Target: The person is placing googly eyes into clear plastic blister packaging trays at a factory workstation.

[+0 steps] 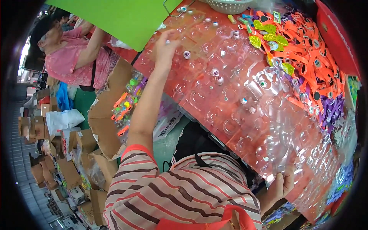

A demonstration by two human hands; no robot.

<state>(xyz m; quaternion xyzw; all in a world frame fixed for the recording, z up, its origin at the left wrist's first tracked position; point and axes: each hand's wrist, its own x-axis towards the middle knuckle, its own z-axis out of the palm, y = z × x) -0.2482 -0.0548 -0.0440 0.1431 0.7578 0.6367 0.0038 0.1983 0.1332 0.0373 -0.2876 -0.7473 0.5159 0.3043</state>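
My left hand [165, 45] is over the far left part of the red table, fingers curled around a small whitish thing [167, 41] too small to make out. Near the front edge of the table, my right hand [281, 184] grips a clear plastic blister tray [276, 128] between thumb and fingers. Clear moulded blisters cover much of the red tabletop [195, 105]. Small eyeball-like balls sit here and there in them, such as a purple-ringed eyeball [186, 55] near my left hand and another eyeball [214, 72] in the middle.
Orange watch-like straps [312, 57] are heaped at the far right, with yellow pieces [270, 37] and purple straps [332, 111] beside them. A white basket [230, 7] and a green board [115, 21] are at the back. A person in pink [73, 57] works left, near a cardboard box [105, 119].
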